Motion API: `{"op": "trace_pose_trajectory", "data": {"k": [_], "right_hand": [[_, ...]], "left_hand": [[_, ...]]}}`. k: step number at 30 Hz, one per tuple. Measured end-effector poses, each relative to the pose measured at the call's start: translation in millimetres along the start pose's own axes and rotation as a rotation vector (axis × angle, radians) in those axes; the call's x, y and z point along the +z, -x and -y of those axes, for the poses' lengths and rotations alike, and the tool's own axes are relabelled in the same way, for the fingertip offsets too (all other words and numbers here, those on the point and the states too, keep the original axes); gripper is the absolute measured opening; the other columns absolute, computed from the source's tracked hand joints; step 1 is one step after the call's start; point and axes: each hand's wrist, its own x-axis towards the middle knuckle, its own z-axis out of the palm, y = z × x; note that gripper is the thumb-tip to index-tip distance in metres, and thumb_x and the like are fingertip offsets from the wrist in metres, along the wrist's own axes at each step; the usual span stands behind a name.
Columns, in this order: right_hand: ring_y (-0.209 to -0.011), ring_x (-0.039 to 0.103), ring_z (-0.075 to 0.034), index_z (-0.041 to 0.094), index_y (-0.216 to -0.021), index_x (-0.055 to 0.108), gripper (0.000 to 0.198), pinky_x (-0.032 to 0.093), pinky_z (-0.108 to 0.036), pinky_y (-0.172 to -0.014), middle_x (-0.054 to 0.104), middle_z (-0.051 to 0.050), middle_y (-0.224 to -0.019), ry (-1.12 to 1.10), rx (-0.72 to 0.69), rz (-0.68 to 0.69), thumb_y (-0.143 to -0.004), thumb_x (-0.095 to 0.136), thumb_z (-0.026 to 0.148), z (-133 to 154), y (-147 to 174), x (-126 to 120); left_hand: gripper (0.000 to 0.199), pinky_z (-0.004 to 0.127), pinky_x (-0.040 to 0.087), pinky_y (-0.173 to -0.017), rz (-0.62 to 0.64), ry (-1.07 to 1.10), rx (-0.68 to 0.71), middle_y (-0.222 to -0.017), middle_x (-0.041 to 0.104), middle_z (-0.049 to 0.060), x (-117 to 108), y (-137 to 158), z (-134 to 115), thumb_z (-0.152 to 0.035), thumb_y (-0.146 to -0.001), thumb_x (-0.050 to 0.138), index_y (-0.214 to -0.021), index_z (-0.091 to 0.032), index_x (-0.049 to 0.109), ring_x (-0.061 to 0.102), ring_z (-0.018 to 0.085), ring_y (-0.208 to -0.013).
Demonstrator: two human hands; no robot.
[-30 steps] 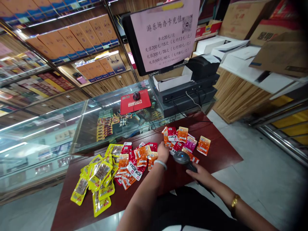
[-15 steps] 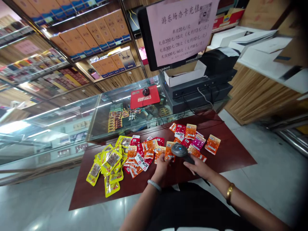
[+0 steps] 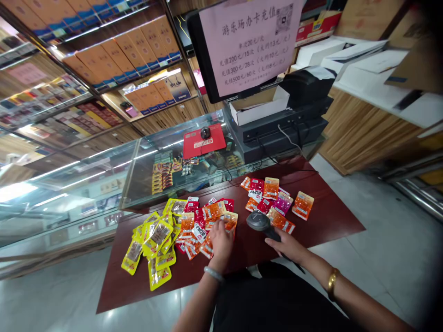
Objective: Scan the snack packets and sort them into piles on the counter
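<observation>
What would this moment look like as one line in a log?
left hand: on orange snack packets | right hand: holds barcode scanner | surface: red-brown table

The right hand (image 3: 289,246) grips the handle of a dark barcode scanner (image 3: 259,222), whose head points away from the person. Just left of it, the left hand (image 3: 220,240) lies palm down on a heap of red and orange snack packets (image 3: 204,220), fingers spread over the packets' near edge. Further left of that hand lies a spread of yellow packets (image 3: 155,244). Beyond the scanner sits a separate cluster of orange, red and pink packets (image 3: 277,198). All rest on a dark red table (image 3: 321,221). Past the hands stands a glass counter (image 3: 104,184) bearing a red mouse pad (image 3: 202,140), with a monitor carrying a pink paper notice (image 3: 247,41) above.
</observation>
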Motion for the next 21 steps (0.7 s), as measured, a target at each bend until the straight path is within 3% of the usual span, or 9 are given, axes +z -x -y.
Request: {"op": "trace_pose_trajectory", "data": {"k": [3, 6, 9, 11, 14, 17, 21], "right_hand": [[-0.052, 0.058, -0.016, 0.019, -0.116, 0.062, 0.053, 0.045, -0.025, -0.048, 0.062, 0.002, -0.058, -0.002, 0.028, -0.062, -0.075, 0.072, 0.05, -10, 9, -9], [-0.048, 0.056, -0.015, 0.018, -0.12, 0.06, 0.057, 0.044, -0.025, -0.047, 0.059, 0.004, -0.056, -0.001, 0.065, -0.083, -0.075, 0.072, 0.051, -20, 17, -18], [-0.041, 0.048, -0.012, 0.016, -0.123, 0.057, 0.061, 0.038, -0.023, -0.042, 0.053, 0.007, -0.052, -0.004, 0.084, -0.099, -0.076, 0.069, 0.054, -28, 23, -25], [-0.039, 0.043, -0.01, 0.015, -0.125, 0.055, 0.064, 0.034, -0.022, -0.041, 0.048, 0.009, -0.05, -0.016, 0.087, -0.107, -0.077, 0.068, 0.056, -32, 26, -29], [-0.038, 0.04, -0.009, 0.015, -0.123, 0.053, 0.062, 0.031, -0.021, -0.04, 0.044, 0.011, -0.048, -0.036, 0.091, -0.098, -0.078, 0.066, 0.057, -33, 29, -33], [-0.038, 0.039, -0.008, 0.016, -0.117, 0.054, 0.056, 0.031, -0.021, -0.04, 0.043, 0.011, -0.048, -0.02, 0.098, -0.084, -0.079, 0.065, 0.056, -31, 27, -34], [-0.038, 0.04, -0.008, 0.017, -0.112, 0.055, 0.05, 0.033, -0.021, -0.041, 0.044, 0.011, -0.049, -0.004, 0.105, -0.059, -0.08, 0.065, 0.054, -27, 20, -32]], "left_hand": [[0.038, 0.04, 0.037, -0.103, 0.135, 0.003, 0.128, -0.122, 0.059, 0.011, 30, -21, -38, -0.031, -0.081, 0.065, -0.116, -0.021, 0.056, 0.051, 0.027, -0.117], [0.044, 0.04, 0.038, -0.099, 0.199, -0.018, 0.161, -0.115, 0.059, 0.014, 55, -41, -71, -0.037, -0.079, 0.068, -0.115, -0.016, 0.055, 0.054, 0.028, -0.111], [0.051, 0.042, 0.039, -0.097, 0.184, -0.053, 0.191, -0.112, 0.059, 0.016, 65, -52, -86, -0.045, -0.076, 0.071, -0.112, -0.013, 0.055, 0.053, 0.029, -0.108], [0.049, 0.041, 0.039, -0.097, 0.153, -0.044, 0.224, -0.11, 0.059, 0.014, 63, -46, -83, -0.049, -0.078, 0.068, -0.11, -0.014, 0.055, 0.053, 0.028, -0.108], [0.037, 0.04, 0.04, -0.099, 0.085, -0.042, 0.199, -0.109, 0.061, 0.012, 49, -18, -55, -0.048, -0.088, 0.056, -0.109, -0.017, 0.056, 0.054, 0.026, -0.11], [0.042, 0.043, 0.036, -0.107, 0.016, -0.114, 0.134, -0.13, 0.057, 0.015, 26, 28, 1, -0.044, -0.092, 0.047, -0.125, -0.017, 0.053, 0.048, 0.028, -0.126], [0.058, 0.04, 0.03, -0.115, 0.201, -0.202, 0.282, -0.152, 0.041, 0.007, 2, 88, 80, -0.039, -0.093, 0.043, -0.149, -0.027, 0.033, 0.035, 0.023, -0.142]]}}
